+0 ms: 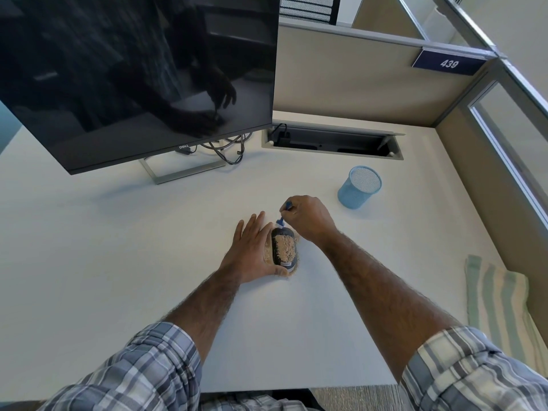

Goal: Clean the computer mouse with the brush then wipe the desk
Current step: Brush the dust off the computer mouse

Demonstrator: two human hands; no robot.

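Note:
A black computer mouse (284, 247) lies on the white desk (118, 247), its top covered with tan crumbs; more crumbs lie around its sides. My left hand (252, 250) steadies the mouse from the left, thumb at its near end, fingers stretched flat. My right hand (308, 218) is closed on a small blue brush (282, 218) whose white bristles touch the mouse's far end. Most of the brush handle is hidden in my fist.
A blue mesh pen cup (359, 187) stands to the right behind my hand. A green-and-white striped cloth (498, 304) lies at the desk's right edge. A dark monitor (133, 75) on its stand fills the back left, with cables and an open cable tray (332, 140) behind.

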